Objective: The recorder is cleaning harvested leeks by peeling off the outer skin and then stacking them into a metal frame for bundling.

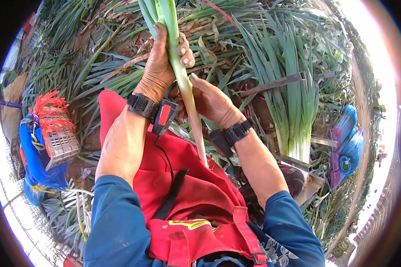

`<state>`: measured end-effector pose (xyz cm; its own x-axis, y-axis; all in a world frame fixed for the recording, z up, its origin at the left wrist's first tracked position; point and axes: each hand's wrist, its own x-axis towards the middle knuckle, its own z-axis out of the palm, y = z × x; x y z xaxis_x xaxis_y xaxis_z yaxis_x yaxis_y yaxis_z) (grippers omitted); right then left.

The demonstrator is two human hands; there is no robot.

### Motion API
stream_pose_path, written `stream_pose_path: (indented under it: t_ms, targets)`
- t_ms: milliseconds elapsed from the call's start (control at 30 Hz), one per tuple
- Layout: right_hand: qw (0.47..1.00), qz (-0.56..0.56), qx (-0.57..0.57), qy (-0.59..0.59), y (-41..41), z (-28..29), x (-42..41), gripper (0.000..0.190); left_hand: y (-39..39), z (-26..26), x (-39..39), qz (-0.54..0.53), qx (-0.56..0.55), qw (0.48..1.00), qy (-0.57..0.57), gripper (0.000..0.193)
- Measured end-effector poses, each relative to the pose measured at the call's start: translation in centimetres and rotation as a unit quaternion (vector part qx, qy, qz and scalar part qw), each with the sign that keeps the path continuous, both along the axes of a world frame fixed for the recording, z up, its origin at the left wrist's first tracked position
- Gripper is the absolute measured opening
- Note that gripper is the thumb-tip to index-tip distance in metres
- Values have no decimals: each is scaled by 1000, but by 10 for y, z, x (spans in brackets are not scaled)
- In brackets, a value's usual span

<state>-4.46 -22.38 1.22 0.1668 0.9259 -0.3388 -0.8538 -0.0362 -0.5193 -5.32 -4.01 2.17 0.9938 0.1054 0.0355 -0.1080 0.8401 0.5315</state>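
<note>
My left hand (158, 65) is wrapped around the upper shaft of a long green onion (187, 90), where the green leaves begin. The pale shaft slants down, its root end over my red apron (187, 187). Lower down, my right hand (215, 103) is around the same shaft, fingers passing behind it and the thumb along its right side. Part of those fingers is hidden by the shaft. Right of my arm, a thick bundle of green onions (290, 110) lies in a metal frame (274, 85), white ends towards me.
Loose onions and trimmed leaves (120, 73) cover the ground ahead. On the left are a plastic crate (61, 142) with red ties (51, 106) over it and a blue bag (41, 153). Rolled blue netting (349, 147) lies at the right. Black bands with small devices circle both wrists.
</note>
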Motion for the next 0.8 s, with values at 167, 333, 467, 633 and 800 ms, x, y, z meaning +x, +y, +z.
stream_pose_path:
  t_ms: [167, 333, 467, 633, 800]
  targets:
    - [986, -155, -2, 56, 13, -9, -18, 39, -9, 12, -1, 0, 21, 999, -30, 68]
    - [953, -292, -13, 85, 13, -20, -26, 25, -2, 12, -4, -23, 23, 999, -43, 65]
    - [913, -368, 15, 178, -11, -36, -21, 31, 24, 12, -5, -47, 29, 992, -110, 59]
    - [785, -491, 58, 374, -84, -106, 4, 27, 62, 8, -9, -59, 13, 992, -110, 57]
    - [694, -193, -425, -548, -211, -203, -34, 21, 101, 5, -30, 30, 4, 993, -115, 55]
